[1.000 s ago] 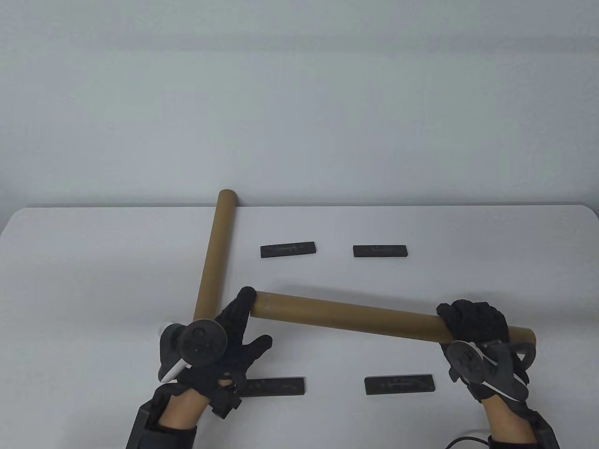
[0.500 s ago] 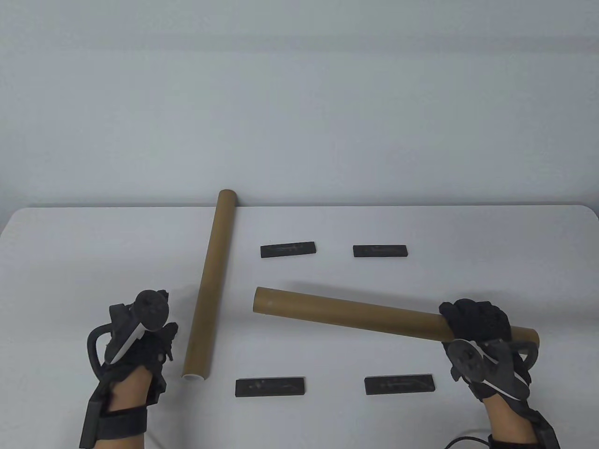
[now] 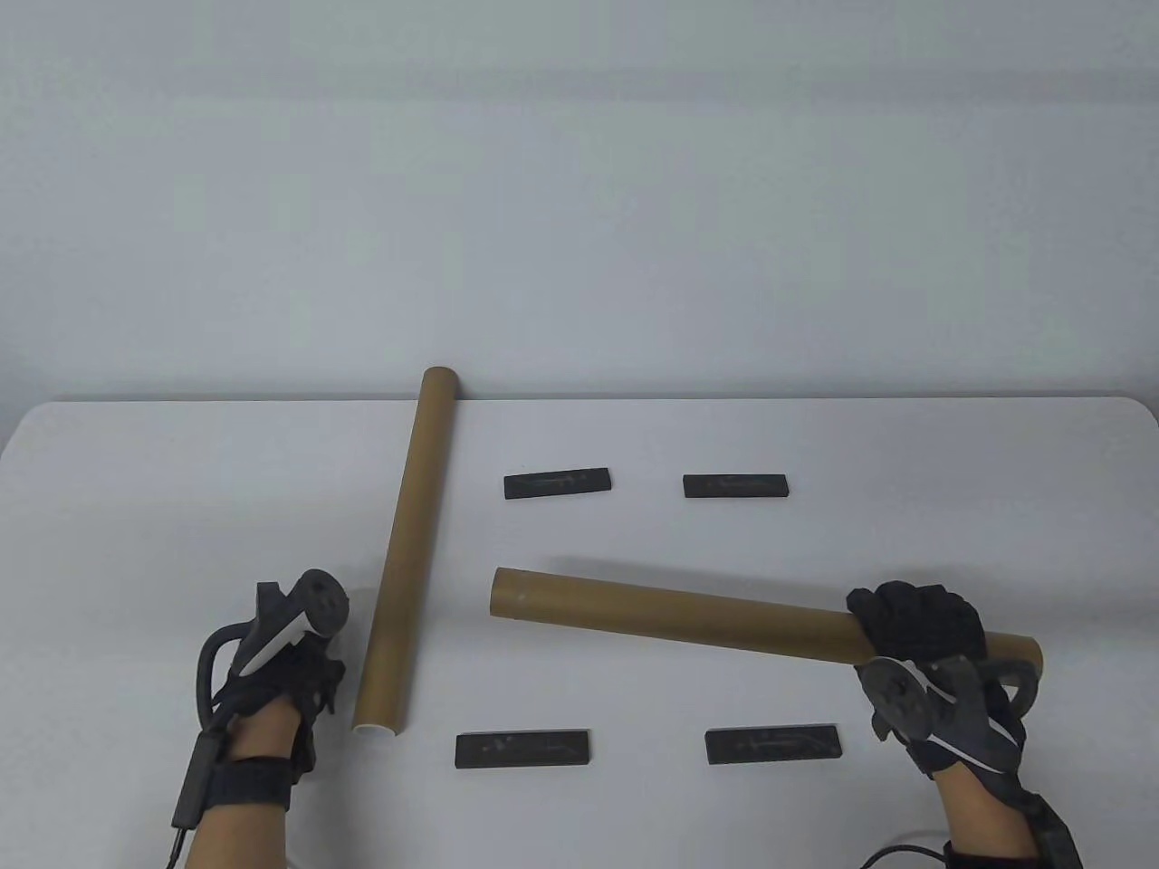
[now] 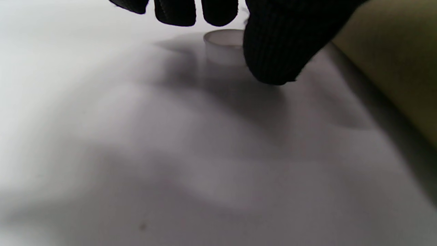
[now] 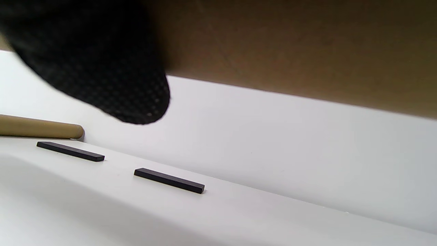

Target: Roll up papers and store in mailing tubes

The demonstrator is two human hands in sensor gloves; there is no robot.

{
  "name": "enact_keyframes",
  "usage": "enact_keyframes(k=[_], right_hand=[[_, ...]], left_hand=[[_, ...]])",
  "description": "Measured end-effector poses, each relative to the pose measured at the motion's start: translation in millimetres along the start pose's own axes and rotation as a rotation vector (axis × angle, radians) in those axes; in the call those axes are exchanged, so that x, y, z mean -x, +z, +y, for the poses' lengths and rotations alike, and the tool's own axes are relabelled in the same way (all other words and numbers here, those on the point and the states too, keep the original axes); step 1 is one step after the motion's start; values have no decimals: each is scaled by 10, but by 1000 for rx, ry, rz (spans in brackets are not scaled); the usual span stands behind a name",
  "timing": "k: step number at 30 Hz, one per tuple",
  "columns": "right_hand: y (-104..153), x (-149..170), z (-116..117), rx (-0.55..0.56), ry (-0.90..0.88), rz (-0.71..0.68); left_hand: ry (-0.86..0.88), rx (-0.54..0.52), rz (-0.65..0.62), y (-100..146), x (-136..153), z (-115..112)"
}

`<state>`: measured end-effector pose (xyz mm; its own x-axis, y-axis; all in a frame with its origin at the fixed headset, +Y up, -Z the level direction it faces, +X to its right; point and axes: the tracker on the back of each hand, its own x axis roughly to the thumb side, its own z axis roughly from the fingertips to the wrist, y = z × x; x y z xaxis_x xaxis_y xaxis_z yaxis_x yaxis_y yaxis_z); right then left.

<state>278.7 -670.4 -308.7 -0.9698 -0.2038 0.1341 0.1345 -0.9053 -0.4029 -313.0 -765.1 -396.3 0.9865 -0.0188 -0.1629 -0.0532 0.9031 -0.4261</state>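
Observation:
My right hand (image 3: 914, 625) grips a brown mailing tube (image 3: 670, 615) near its right end. The right wrist view shows this tube (image 5: 290, 44) held above the table, with one gloved finger (image 5: 102, 68) curled under it. A second brown tube (image 3: 407, 552) lies lengthwise on the table (image 3: 136, 507), with a white rim at its near end. My left hand (image 3: 281, 661) is just left of that end, over a small white cap (image 4: 223, 44). Its fingertips (image 4: 175, 13) hang just above the cap's rim and the thumb (image 4: 273, 51) stands beside it. No paper is in sight.
Four flat black bars lie on the table: two at the back (image 3: 557, 483) (image 3: 734, 486) and two near the front edge (image 3: 522, 749) (image 3: 772, 743). A pale wall rises behind the table's far edge. A cable runs off at the bottom right.
My left hand left the open left end of the held tube, crossed over the lying tube to its left side and lowered there. The right hand and its tube barely moved.

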Motion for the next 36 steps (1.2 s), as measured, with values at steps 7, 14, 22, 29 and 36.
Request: enact_keyframes(k=[7, 14, 22, 29, 36], right_hand=[[-2, -8, 4, -1, -1, -5], [8, 2, 3, 2, -13, -4], [10, 6, -13, 26, -52, 1], [34, -5, -59, 69, -98, -8], [48, -4, -72, 91, -123, -20]], left_hand=[[-18, -52, -10, -21, -65, -12], [97, -167, -23, 122, 41, 169], [428, -476, -303, 772, 17, 660], [728, -508, -629, 1176, -340, 772], [1005, -271, -884, 1119, -623, 655]])
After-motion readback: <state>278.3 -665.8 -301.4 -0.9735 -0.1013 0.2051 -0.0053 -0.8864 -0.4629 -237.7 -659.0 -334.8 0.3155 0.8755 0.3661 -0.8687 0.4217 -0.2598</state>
